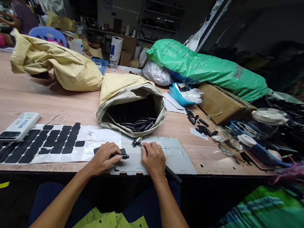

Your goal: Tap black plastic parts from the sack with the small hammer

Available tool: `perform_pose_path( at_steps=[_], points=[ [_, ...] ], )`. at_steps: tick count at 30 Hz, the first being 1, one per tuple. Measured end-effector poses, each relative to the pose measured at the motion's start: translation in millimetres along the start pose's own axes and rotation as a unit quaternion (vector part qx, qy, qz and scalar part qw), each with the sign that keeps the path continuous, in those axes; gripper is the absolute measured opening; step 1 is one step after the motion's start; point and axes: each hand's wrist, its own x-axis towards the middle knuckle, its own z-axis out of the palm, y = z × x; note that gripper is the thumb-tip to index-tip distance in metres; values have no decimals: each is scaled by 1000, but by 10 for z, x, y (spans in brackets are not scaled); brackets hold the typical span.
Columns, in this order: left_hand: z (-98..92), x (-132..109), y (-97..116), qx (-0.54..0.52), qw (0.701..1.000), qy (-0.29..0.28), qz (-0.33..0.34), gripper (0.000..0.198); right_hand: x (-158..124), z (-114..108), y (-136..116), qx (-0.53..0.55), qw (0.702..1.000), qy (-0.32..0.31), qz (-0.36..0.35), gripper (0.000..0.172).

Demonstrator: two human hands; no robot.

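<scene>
My left hand (105,157) is closed around a small black cylindrical part (123,156), whose end sticks out to the right. In my right hand (154,160) is a small hammer (137,142), its metal head pointing up and left and its black handle passing under the palm. Both hands rest over a grey board (174,154) at the table's front edge. Just beyond them lies an open paper-like sack (102,112), its mouth towards me, with many black parts (139,124) inside.
A white sheet with black stickers (65,139) lies left, beside a white electronic device (19,127). Another yellow sack (71,70) is behind. Loose black parts (202,128), a cardboard box (219,104), a glass jar (267,122) and a green sack (202,66) occupy the right. A co-worker sits far left.
</scene>
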Motion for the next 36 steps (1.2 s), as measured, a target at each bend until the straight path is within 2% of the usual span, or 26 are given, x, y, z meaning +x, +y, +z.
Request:
perform_pose_path(
  at_steps=[7,10,13,21,26,28,30,33,36],
  points=[
    [23,-300,121,69,988,-125,52,16,0,4,-9,4,1000,-2,8,17],
    [89,-362,136,105,982,-145,56,10,0,-7,-18,4,1000,1,12,17],
    [198,-426,154,143,980,-127,54,7,2,-12,-24,6,1000,2,10,17],
    [553,-676,186,205,978,-29,41,7,1,-3,-21,0,1000,3,11,16],
    [592,-719,260,163,986,7,31,12,-1,-4,-26,0,1000,2,10,17],
    [529,-627,284,122,991,38,28,12,0,-2,-28,-1,1000,2,10,16],
    [423,-438,277,87,992,84,23,16,2,-1,-30,-3,1000,2,10,16],
    [216,16,197,69,986,149,3,21,9,-8,-35,-2,1000,1,12,15],
    [32,572,72,97,979,177,-35,23,13,-20,-42,3,1000,2,14,14]
  ],
)
